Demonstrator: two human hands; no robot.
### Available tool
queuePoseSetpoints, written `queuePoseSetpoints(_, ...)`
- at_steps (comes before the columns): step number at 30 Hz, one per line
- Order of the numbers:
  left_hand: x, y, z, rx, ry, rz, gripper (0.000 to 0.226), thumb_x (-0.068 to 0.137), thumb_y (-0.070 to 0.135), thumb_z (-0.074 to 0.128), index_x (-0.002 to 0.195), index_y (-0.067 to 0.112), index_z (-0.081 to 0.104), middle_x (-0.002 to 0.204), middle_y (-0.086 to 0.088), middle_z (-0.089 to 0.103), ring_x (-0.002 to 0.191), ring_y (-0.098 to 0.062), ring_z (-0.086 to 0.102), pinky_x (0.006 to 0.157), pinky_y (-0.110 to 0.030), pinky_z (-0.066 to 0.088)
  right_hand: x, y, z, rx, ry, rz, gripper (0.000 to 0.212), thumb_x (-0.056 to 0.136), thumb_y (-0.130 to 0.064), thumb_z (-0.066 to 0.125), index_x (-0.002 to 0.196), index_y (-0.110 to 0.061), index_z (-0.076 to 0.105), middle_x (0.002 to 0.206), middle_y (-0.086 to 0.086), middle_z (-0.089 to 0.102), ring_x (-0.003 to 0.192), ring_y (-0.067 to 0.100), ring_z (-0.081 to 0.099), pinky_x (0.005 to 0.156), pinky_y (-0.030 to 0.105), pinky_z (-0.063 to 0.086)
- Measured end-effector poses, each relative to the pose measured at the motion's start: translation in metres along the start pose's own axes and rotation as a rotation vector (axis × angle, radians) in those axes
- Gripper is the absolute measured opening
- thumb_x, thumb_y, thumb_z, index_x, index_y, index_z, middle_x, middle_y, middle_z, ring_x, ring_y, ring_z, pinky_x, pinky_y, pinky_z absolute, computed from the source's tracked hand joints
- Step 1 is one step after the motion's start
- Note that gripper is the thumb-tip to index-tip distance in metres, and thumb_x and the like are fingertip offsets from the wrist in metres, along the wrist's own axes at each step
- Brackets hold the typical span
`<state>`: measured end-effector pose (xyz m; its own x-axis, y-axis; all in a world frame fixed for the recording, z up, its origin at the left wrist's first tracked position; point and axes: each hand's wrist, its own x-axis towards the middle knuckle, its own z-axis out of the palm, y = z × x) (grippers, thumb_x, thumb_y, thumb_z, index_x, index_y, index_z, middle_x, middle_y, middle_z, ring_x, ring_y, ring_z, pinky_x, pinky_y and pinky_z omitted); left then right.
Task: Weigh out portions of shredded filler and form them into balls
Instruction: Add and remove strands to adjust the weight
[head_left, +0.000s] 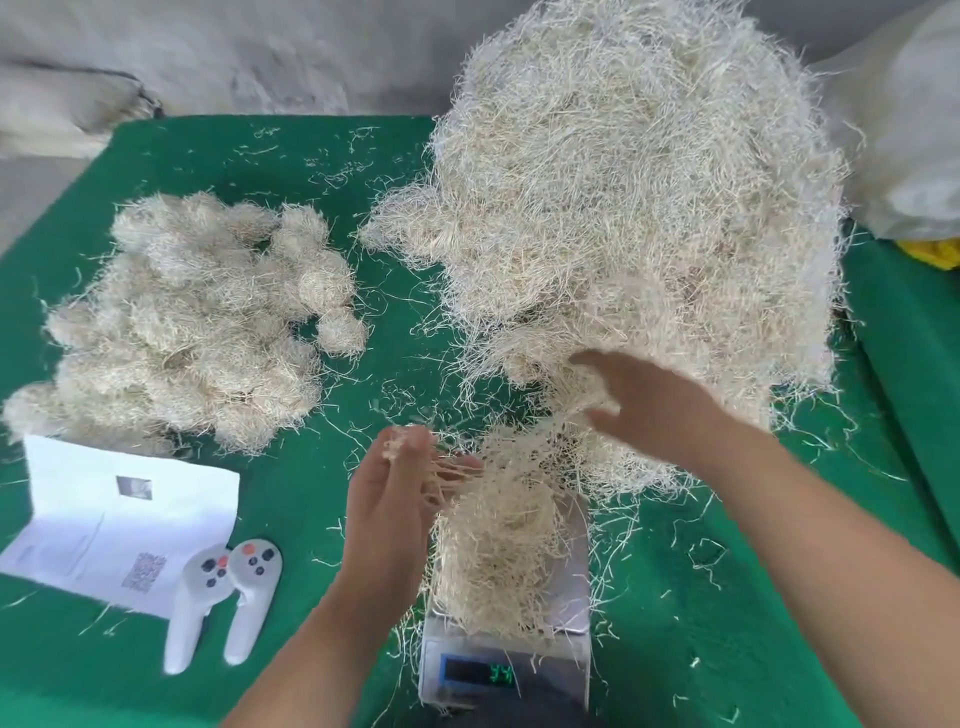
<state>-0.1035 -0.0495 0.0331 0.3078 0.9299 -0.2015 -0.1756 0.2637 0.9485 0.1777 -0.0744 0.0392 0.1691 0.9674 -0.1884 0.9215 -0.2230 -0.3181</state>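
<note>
Portion of pale shredded straw-like filler (498, 551) sits heaped on the small silver digital scale (506, 670), green digits lit, too blurred to read. The big loose pile of the same filler (639, 208) is right behind it on the green felt-covered worktop (311, 156); finished balls (187, 322) are stacked at far left.

Left hand (395, 499): fingers straight, a few strands caught between them, touching the portion's edge. Right hand (644, 405): released, fingers spread at the pile's foot, motion-blurred.

Judgement: very light, springy, tangles and sheds strands. Won't take a pinch cleanly; cup it from both sides, compress and roll. Pulling strands drags neighbours off the scale.
</note>
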Motion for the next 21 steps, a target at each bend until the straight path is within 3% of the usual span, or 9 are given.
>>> queuePoseSetpoints(3,0.004,0.012,0.009,-0.229,-0.047,-0.087,0.032,0.080,0.060,0.070,0.074,0.029,0.073,0.066,-0.004,0.064,0.056,-0.017,0.061,0.055,-0.026,0.054,-0.003,-0.009,0.060,-0.145,-0.243,0.005,0.076,0.099,-0.020,0.063,0.158,-0.045,0.022,0.139,-0.001,0.058,0.101,0.019,0.070,0.077,0.031,0.062)
queuePoseSetpoints(6,0.014,0.010,0.013,-0.220,-0.057,-0.095,0.028,0.080,0.057,0.073,0.075,0.030,0.070,0.058,0.005,0.052,0.050,-0.011,0.047,0.050,-0.024,0.046,0.003,-0.006,0.080,-0.196,-0.242,0.126,0.024,0.107,-0.014,0.049,0.126,-0.025,0.061,0.118,0.002,0.071,0.091,0.019,0.072,0.077,0.032,0.060)
queuePoseSetpoints(8,0.024,0.003,0.018,0.224,-0.022,-0.012,0.030,0.075,0.067,0.061,0.087,0.040,0.066,0.073,0.008,0.062,0.059,-0.003,0.052,0.056,-0.017,0.045,0.006,-0.001,0.081,-0.040,-0.130,0.173,0.024,0.109,-0.014,0.042,0.101,-0.019,0.064,0.089,-0.001,0.070,0.063,0.009,0.066,0.060,0.026,0.059)
queuePoseSetpoints(9,0.028,-0.001,0.021,0.534,-0.073,0.062,0.046,0.075,0.076,0.057,0.106,0.043,0.062,0.098,0.009,0.069,0.072,0.005,0.057,0.066,-0.012,0.047,0.006,0.000,0.076,0.073,-0.075,0.174,0.025,0.109,-0.015,0.043,0.096,-0.018,0.064,0.081,-0.004,0.067,0.051,0.002,0.060,0.050,0.019,0.054)
queuePoseSetpoints(10,0.033,-0.008,0.025,0.807,-0.177,0.090,0.069,0.075,0.085,0.056,0.130,0.043,0.051,0.123,0.015,0.062,0.091,0.011,0.057,0.080,-0.014,0.048,0.005,0.000,0.071,0.191,-0.026,0.152,0.027,0.108,-0.015,0.045,0.090,-0.017,0.064,0.076,-0.004,0.067,0.044,-0.002,0.052,0.045,0.015,0.048)
queuePoseSetpoints(12,0.038,-0.019,0.036,1.167,-0.419,0.030,0.088,0.081,0.084,0.057,0.152,0.039,0.032,0.136,0.017,0.052,0.112,0.001,0.057,0.094,-0.031,0.050,0.003,-0.002,0.056,0.450,0.026,0.107,0.030,0.105,-0.010,0.050,0.081,-0.022,0.064,0.071,0.000,0.070,0.040,-0.001,0.049,0.043,0.014,0.043)
queuePoseSetpoints(14,0.043,-0.026,0.047,1.393,-0.589,0.046,0.059,0.097,0.069,0.051,0.131,0.021,0.057,0.109,0.008,0.071,0.089,-0.008,0.070,0.079,-0.032,0.059,0.004,0.000,0.041,0.670,0.053,0.171,0.032,0.102,-0.007,0.051,0.085,-0.025,0.071,0.067,-0.002,0.072,0.047,0.000,0.053,0.047,0.017,0.044)
queuePoseSetpoints(16,0.045,-0.028,0.051,1.357,-0.587,0.085,0.043,0.106,0.055,0.042,0.100,0.019,0.063,0.076,0.008,0.068,0.055,-0.001,0.061,0.057,-0.024,0.054,0.010,0.009,0.029,0.868,0.047,0.293,0.031,0.101,-0.001,0.050,0.097,-0.019,0.075,0.067,-0.003,0.073,0.054,0.006,0.060,0.054,0.023,0.049)
queuePoseSetpoints(21,0.041,-0.023,0.024,1.344,-0.507,0.079,0.037,0.109,0.051,0.039,0.101,0.026,0.065,0.060,0.012,0.059,0.039,0.006,0.049,0.050,-0.016,0.045,0.024,0.046,0.008,1.589,0.047,0.612,0.018,0.101,-0.004,0.053,0.112,-0.002,0.068,0.073,0.004,0.064,0.058,0.011,0.057,0.051,0.022,0.053)
